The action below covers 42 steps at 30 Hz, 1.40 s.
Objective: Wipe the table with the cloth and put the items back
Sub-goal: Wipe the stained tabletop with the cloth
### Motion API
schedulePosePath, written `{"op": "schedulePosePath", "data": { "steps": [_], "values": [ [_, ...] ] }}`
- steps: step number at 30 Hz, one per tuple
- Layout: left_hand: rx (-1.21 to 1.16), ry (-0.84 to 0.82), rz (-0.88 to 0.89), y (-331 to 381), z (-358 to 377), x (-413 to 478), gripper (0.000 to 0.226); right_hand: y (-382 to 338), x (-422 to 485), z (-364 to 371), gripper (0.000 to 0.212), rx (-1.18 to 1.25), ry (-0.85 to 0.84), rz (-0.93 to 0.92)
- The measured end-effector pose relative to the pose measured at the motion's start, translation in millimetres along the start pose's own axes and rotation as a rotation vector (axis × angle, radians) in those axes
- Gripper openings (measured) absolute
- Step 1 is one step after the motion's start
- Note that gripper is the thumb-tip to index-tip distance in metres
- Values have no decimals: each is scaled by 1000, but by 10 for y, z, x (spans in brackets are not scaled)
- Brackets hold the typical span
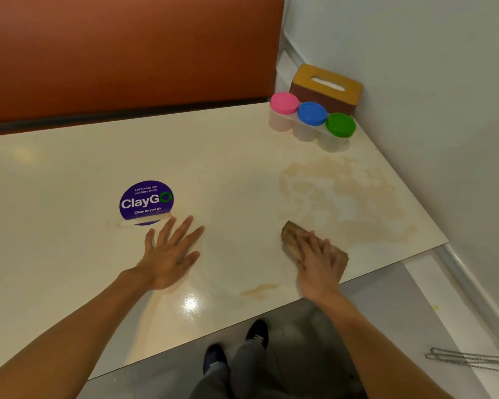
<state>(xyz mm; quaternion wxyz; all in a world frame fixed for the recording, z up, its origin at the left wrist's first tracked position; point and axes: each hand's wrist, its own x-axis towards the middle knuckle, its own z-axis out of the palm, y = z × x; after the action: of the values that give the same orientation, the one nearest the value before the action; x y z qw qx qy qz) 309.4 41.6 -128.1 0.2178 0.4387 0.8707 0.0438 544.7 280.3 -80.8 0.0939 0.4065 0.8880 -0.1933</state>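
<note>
Wiping is only partly done, by my reckoning. A broad brownish stain [343,194] covers the right side of the tabletop [69,168], between my cloth and the far right corner, and a smaller streak [260,290] sits just inside the near edge. The left half looks glossy and unmarked around the purple ClayGo sticker [146,203].

My right hand [317,260] lies flat on the folded brown cloth [290,236], fingers stretched out and pressing down, not curled round it. It is a little blurred, so I can't tell more. The cloth lies near the near edge, towards the right end, at the stain's near fringe. Its long axis runs slantwise to that edge: the corner showing beyond my fingertips points in towards the middle of the tabletop, the other end towards the near right corner.

My left hand [170,254] is spread flat on the bare surface just near side of the sticker and holds nothing.

The rack of three lidded jars [311,122] and the tissue box [327,84] stand tucked in the far right corner. Whether that is their proper place I can't tell — I'd guess putting them back comes after the stain.
</note>
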Motion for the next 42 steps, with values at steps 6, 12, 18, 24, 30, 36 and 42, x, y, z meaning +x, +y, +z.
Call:
{"op": "schedulePosePath", "data": {
  "steps": [6, 12, 18, 24, 30, 36, 42],
  "values": [
    [-13, -19, 4, 15, -1, 17, 57, -441, -218, 517, 90, 7, 78, 18],
    [-5, -47, 24, 32, 1, 27, 58, -684, -508, 734, 95, -65, 52, -111],
    [0, -71, 19, 12, 10, -5, 58, -640, -792, 810, 89, -122, -78, -383],
    [12, -56, -6, -52, 16, -22, 58, -843, -1142, 735, 71, -271, -125, -568],
    [20, -64, -10, -23, -15, -30, 59, -934, -1202, 520, 57, 114, -335, -518],
    [-36, -56, -26, 38, -76, -47, 58, -737, -895, 7, 33, 631, -422, -470],
    [-82, 103, -76, 242, -168, 4, 51, -421, -480, -531, 35, 620, -253, -347]
  ]
}}
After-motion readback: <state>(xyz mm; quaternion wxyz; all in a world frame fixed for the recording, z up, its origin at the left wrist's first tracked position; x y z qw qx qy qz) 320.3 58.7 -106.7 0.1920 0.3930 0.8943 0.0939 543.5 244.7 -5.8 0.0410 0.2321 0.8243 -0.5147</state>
